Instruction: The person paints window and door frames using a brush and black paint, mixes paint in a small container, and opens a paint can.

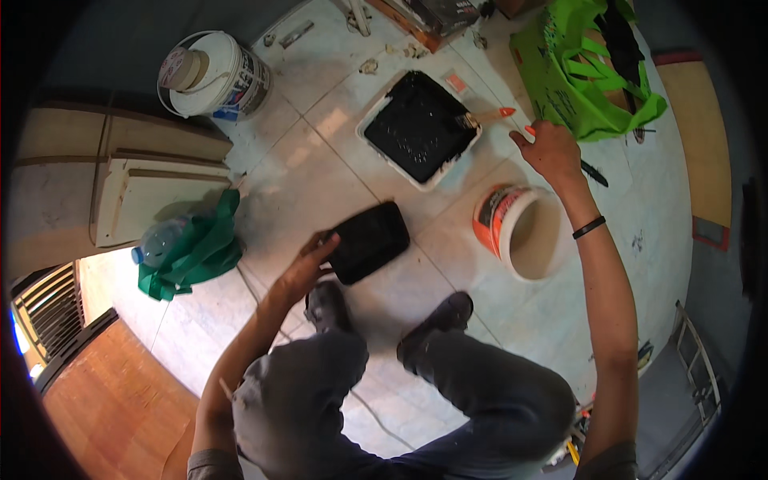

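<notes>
My left hand [306, 268] grips the near edge of a flat black rounded panel [372, 238] held just above the tiled floor in front of my shoes. My right hand [548, 152] reaches far forward with fingers apart, close to the orange handle of a paintbrush [490, 117]; I cannot tell whether it touches it. The brush bristles rest on the rim of a white tray [376, 116] filled with black paint.
An orange and white bucket [518, 232] lies tipped beside my right forearm. A green bag [580, 72] sits far right, a white lidded pail with tape [216, 76] far left. A green cloth with a plastic bottle [188, 248] lies at left by a beige panel.
</notes>
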A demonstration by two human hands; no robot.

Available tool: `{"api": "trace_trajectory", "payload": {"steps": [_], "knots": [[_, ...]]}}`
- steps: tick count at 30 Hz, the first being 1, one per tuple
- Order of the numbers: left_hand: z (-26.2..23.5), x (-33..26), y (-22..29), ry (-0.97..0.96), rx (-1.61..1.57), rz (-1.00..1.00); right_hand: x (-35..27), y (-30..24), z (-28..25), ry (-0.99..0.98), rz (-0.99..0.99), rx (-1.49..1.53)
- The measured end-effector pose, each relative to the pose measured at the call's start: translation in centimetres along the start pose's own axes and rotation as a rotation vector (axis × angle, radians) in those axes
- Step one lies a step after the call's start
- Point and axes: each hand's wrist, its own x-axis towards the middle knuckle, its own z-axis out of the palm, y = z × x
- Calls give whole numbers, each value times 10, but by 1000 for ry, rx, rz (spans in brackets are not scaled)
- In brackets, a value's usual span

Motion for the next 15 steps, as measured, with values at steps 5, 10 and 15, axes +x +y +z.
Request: {"api": "trace_trajectory", "payload": {"steps": [5, 10, 15], "knots": [[17, 52, -42, -65, 140, 13, 32, 1, 22, 20, 67, 31], [21, 84, -53, 56, 658, 437, 46, -11, 16, -17, 20, 199], [28, 115, 15, 262, 702, 650, 45, -24, 17, 51, 1, 250]]}}
